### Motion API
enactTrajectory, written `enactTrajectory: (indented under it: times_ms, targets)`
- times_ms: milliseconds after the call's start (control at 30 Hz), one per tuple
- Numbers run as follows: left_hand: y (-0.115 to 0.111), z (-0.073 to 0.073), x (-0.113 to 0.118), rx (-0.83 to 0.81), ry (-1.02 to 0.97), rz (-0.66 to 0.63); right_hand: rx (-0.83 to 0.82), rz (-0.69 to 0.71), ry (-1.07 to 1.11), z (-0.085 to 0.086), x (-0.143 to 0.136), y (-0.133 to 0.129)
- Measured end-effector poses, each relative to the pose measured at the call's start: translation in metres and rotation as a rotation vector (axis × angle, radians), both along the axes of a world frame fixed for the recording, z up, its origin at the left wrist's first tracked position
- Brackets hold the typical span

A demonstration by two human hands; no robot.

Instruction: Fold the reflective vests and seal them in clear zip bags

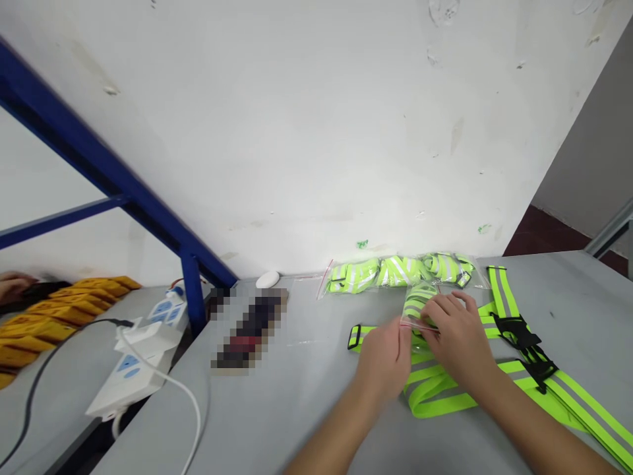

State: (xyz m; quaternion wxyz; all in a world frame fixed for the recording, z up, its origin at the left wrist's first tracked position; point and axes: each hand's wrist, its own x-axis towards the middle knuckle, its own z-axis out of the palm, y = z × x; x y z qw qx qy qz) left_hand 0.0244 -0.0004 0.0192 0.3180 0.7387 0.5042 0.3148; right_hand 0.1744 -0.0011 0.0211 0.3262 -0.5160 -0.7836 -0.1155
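Observation:
A clear zip bag (418,305) with a rolled neon-green reflective strap inside hangs between my two hands. My left hand (388,356) pinches the left end of its red-lined opening. At the right end, the thumb and fingers of my right hand (455,330) are closed on the same edge. Below and to the right lie loose green reflective straps (440,396) with black buckles (519,333) on the grey table (277,415). Behind my hands, by the wall, a row of bagged green straps (400,272) lies flat.
Left of centre are a pixelated flat object (250,333) and a white round object (268,280). Further left stand a blue frame post (192,290), white power strips (133,369) with cables, and yellow folded items (59,316). Another person's hand (14,287) shows at the left edge.

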Motion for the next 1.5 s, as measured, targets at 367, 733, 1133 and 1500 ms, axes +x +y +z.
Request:
enactTrajectory:
  times_ms: [367, 733, 1133, 1500]
  targets:
    - [-0.007, -0.002, 0.013, -0.169, -0.498, -0.009, -0.083, 0.202, 0.05, 0.014, 0.009, 0.001]
    - [0.002, 0.019, 0.0, 0.138, -0.406, -0.151, 0.043, 0.247, -0.056, 0.003, 0.025, 0.009]
    - [0.022, 0.051, -0.03, -0.049, -0.356, -0.168, 0.392, 0.189, 0.06, 0.062, 0.02, 0.014]
    - [-0.001, 0.013, -0.043, -0.788, -0.923, -0.285, -0.487, 0.008, 0.739, 0.072, -0.01, 0.029]
